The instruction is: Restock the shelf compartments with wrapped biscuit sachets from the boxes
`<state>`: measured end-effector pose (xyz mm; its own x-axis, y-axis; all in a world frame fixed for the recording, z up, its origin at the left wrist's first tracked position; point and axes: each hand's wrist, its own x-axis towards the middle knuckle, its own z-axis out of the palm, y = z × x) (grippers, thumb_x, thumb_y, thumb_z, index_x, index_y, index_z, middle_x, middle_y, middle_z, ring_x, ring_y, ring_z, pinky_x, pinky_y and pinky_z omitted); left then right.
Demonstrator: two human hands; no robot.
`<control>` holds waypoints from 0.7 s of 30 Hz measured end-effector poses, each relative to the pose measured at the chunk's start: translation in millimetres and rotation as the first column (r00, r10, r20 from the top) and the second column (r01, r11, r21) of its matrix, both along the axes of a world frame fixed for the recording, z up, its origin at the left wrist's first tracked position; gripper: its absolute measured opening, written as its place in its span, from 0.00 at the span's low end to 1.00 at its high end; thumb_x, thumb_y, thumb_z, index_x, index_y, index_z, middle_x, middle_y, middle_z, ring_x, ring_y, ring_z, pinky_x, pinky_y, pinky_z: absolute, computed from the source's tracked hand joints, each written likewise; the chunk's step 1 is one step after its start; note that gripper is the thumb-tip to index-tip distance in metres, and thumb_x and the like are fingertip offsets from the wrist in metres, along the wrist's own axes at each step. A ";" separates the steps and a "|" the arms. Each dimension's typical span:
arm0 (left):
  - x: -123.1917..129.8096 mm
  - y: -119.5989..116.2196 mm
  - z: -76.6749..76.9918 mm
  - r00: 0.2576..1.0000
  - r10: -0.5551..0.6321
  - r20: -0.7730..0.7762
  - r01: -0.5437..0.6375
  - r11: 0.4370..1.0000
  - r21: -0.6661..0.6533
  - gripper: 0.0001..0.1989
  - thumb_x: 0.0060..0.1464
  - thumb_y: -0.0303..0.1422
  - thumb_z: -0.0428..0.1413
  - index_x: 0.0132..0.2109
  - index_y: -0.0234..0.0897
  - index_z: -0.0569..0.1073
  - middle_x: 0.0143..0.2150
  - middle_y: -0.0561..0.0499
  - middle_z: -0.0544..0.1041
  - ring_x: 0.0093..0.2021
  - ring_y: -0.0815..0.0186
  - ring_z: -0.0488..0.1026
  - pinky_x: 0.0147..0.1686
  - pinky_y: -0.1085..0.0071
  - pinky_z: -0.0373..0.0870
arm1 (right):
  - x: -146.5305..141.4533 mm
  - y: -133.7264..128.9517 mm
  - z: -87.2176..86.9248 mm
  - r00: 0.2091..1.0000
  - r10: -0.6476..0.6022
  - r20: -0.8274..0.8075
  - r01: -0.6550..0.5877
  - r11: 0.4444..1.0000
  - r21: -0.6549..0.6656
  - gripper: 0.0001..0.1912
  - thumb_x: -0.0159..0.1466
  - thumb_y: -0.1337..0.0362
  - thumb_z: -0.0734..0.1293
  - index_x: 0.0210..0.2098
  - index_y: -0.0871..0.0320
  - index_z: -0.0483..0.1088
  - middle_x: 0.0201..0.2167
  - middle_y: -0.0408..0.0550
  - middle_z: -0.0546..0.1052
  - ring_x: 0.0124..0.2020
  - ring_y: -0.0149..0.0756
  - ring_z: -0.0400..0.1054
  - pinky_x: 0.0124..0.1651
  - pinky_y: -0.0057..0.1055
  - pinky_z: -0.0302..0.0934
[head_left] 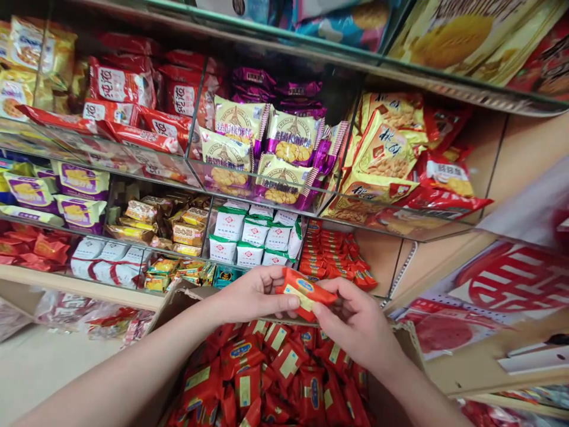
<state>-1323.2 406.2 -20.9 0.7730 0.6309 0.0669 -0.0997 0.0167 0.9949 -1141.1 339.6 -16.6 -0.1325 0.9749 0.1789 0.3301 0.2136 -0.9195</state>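
Between both hands I hold a small red wrapped snack packet (304, 290) with a blue-and-gold emblem and a pale label. My left hand (260, 293) pinches its left end, thumb on the front. The fingers of my right hand (349, 317) close on its right and lower edge. Below my hands stands an open cardboard box (411, 344), filled with many loose red packets (275, 367) of the same look. Just behind my hands, a shelf compartment holds rows of similar red packets (331, 252).
Glass-fronted shelves rise ahead, their compartments holding white-and-green packets (253, 234), purple-and-cream biscuit packs (262, 148), yellow packs (386, 145) and red bags (120, 83). A glass shelf edge (284, 38) crosses above. Red-and-white paper decorations (511, 279) hang at the right.
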 end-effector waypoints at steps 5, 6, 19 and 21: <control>4.2 4.3 -2.4 0.964 0.255 0.073 -0.257 0.966 0.021 0.10 0.46 0.33 0.56 0.36 0.32 0.66 0.29 0.52 0.71 0.27 0.73 0.68 0.27 0.77 0.67 | -12.2 24.8 -18.0 0.967 -0.020 -0.254 0.028 0.999 0.027 0.13 0.53 0.62 0.65 0.37 0.57 0.61 0.32 0.45 0.71 0.31 0.30 0.66 0.34 0.27 0.62; 4.5 5.1 -2.7 0.960 0.269 0.082 -0.270 0.963 0.012 0.11 0.46 0.32 0.57 0.35 0.32 0.65 0.29 0.52 0.71 0.26 0.74 0.68 0.27 0.77 0.67 | -13.3 26.3 -19.5 0.963 -0.031 -0.266 0.037 0.999 0.018 0.11 0.53 0.62 0.66 0.35 0.57 0.62 0.30 0.45 0.71 0.30 0.30 0.66 0.33 0.26 0.62; 4.8 2.0 0.0 0.967 0.255 0.026 -0.241 0.940 -0.242 0.17 0.48 0.38 0.54 0.44 0.38 0.64 0.38 0.49 0.70 0.35 0.69 0.68 0.35 0.71 0.64 | -6.4 16.6 -26.9 0.935 -0.198 0.295 -0.017 0.803 0.596 0.08 0.57 0.75 0.58 0.30 0.58 0.64 0.33 0.47 0.68 0.36 0.31 0.64 0.38 0.27 0.60; 4.3 2.8 0.2 0.954 0.301 0.003 -0.291 0.924 -0.248 0.21 0.42 0.32 0.59 0.45 0.40 0.63 0.42 0.49 0.69 0.35 0.70 0.69 0.38 0.71 0.64 | -6.7 14.8 -29.9 0.910 -0.194 0.366 -0.094 0.764 0.639 0.11 0.58 0.76 0.56 0.35 0.57 0.64 0.36 0.48 0.67 0.38 0.31 0.63 0.41 0.27 0.60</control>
<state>-1318.9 409.0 -20.7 0.5481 0.8316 -0.0895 -0.1767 0.2197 0.9594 -1147.8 354.4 -46.5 -0.2846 0.6600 0.6952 0.6514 0.6652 -0.3649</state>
